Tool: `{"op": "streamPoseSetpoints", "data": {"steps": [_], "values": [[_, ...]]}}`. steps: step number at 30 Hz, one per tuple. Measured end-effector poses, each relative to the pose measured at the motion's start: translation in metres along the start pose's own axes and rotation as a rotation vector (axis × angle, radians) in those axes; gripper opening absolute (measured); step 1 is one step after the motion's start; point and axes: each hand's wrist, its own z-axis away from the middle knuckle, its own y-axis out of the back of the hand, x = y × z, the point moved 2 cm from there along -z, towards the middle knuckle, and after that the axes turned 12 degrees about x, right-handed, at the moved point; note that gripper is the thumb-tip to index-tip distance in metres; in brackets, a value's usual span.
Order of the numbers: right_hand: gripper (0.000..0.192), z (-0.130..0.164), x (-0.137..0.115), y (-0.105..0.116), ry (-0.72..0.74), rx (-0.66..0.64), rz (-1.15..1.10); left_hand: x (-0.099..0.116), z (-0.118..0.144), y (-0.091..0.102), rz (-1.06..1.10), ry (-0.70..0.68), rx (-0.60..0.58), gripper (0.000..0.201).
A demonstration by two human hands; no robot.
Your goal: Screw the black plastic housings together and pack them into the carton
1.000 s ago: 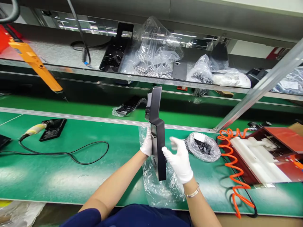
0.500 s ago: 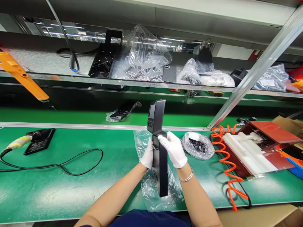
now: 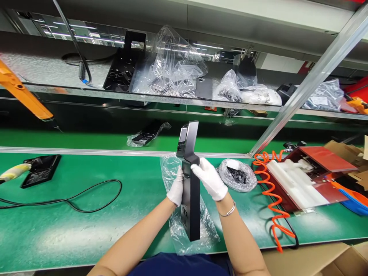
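A long black plastic housing stands on edge between my gloved hands, its angled upper end bearing a small screen window. My left hand presses against its left face, with the fingers partly hidden behind it. On the other side my right hand grips the upper edge, thumb toward me. Beneath the housing a clear plastic bag lies spread on the green bench.
A round bag of small black parts lies right of my hands. Beyond it are an orange coiled hose and a red and white machine. An orange electric screwdriver hangs at left. Bagged parts line the shelf.
The housing has turned slightly, so more of its left face shows. Both hands stay on it. The whole view has shifted a little.
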Motion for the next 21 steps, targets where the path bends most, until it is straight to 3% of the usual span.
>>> {"op": "streamPoseSetpoints", "data": {"steps": [2, 5, 10, 13, 15, 18, 21], "values": [[0.038, 0.000, 0.001, 0.000, -0.070, 0.047, -0.045, -0.002, 0.001, -0.002, 0.005, -0.003, -0.028, 0.059], [0.045, -0.003, 0.004, 0.005, -0.127, 0.229, -0.108, -0.004, 0.000, -0.004, -0.025, 0.024, -0.081, 0.054], [0.068, -0.001, 0.022, 0.018, -0.340, 0.143, -0.386, 0.008, -0.004, -0.003, -0.160, 0.104, -0.116, 0.069], [0.076, 0.007, 0.035, 0.032, -0.378, 0.205, -0.428, 0.022, -0.009, 0.001, -0.189, 0.053, -0.078, 0.072], [0.073, 0.014, 0.043, 0.042, -0.407, 0.246, -0.434, 0.038, -0.013, 0.002, -0.279, -0.163, -0.045, 0.071], [0.068, 0.023, 0.053, 0.054, -0.436, 0.257, -0.441, 0.070, -0.018, 0.003, -0.397, -0.629, 0.030, 0.061], [0.065, 0.028, 0.061, 0.063, -0.426, 0.263, -0.433, 0.101, -0.017, 0.005, -0.482, -0.872, 0.105, 0.038]]}}
